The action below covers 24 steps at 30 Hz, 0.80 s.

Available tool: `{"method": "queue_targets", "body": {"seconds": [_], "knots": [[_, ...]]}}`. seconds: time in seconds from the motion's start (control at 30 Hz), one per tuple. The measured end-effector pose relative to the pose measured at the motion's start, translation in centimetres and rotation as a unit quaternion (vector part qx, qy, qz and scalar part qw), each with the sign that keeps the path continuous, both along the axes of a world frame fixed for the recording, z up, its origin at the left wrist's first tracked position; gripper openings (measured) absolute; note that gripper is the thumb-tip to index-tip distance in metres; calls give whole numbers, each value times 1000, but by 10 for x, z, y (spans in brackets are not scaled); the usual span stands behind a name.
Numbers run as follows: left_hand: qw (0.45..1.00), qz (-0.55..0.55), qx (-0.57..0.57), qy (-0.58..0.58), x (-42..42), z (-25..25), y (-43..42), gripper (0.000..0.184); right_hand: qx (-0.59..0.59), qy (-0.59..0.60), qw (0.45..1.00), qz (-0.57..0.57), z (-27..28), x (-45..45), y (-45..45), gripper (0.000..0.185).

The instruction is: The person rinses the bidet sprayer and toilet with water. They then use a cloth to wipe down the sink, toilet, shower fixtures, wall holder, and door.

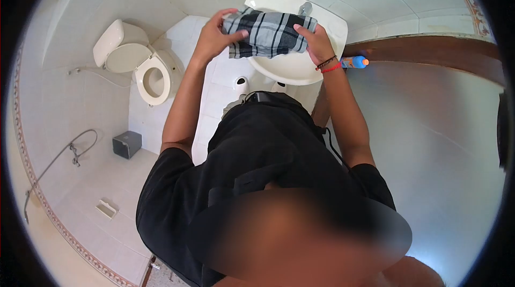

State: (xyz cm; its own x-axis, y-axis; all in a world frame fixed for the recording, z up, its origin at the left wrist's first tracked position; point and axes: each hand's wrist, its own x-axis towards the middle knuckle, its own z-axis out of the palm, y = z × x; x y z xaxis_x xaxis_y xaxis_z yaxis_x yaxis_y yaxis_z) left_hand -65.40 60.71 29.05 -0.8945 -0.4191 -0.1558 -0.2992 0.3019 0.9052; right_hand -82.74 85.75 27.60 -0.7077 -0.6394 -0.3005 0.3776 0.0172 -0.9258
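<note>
Loosely folded plaid cloth, oblong, in grip of left hand, right hand; glossy curved basin below.

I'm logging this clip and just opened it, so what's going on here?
A person stands at a sink, holding a plaid cloth between both hands: the left hand grips one end, the right hand the other. In this view the cloth hides part of the basin. A blue bottle is right of the sink.

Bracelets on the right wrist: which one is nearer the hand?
The dark bracelet: it sits nearer the right hand, and the red bracelet sits farther back.
</note>
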Motion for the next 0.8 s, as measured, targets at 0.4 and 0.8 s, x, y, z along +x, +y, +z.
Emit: {"method": "queue_targets", "body": {"seconds": [0.4, 0.8], "knots": [[951, -257, -168, -21, -82, 16, 47, 24, 270, 362, 884, 120, 21, -54, 68, 63], [897, -395, 140, -144, -129, -5, 30, 55, 261, 358, 890, 110, -40, -37, 61, 40]]}}
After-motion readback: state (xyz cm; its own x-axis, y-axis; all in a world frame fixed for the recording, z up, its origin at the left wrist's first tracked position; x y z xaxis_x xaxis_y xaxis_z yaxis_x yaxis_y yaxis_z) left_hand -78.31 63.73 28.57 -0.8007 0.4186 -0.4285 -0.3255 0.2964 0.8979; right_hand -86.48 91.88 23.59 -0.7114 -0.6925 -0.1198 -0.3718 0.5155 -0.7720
